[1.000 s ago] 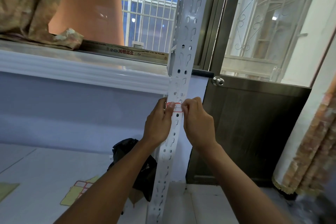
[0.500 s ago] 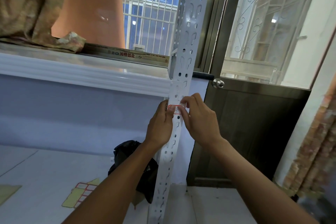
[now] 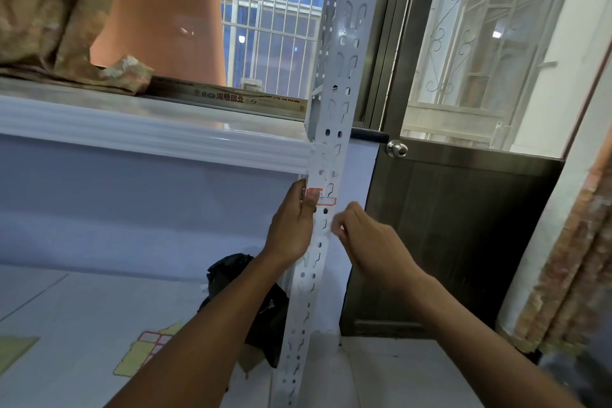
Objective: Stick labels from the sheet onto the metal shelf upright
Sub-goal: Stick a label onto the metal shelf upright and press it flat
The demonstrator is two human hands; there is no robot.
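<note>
A white perforated metal shelf upright (image 3: 334, 129) leans from the floor up past the window sill. A red-bordered white label (image 3: 323, 197) sits across its face at mid height. My left hand (image 3: 293, 225) grips the upright's left edge, its thumb pressing the label's left end. My right hand (image 3: 367, 235) hangs a little below and right of the label, off the upright, fingers loosely curled with nothing in them. The yellow label sheet (image 3: 145, 353) with red-bordered labels lies on the floor at lower left.
A white sill ledge (image 3: 159, 134) runs behind the upright, with crumpled cloth (image 3: 59, 26) on it. A black bag (image 3: 251, 301) lies on the floor behind the upright. A dark door with a round knob (image 3: 397, 149) stands to the right, a curtain (image 3: 573, 258) at far right.
My right hand has let go of the label and dropped down and to the right, away from the upright. My left thumb stays pressed on the label.
</note>
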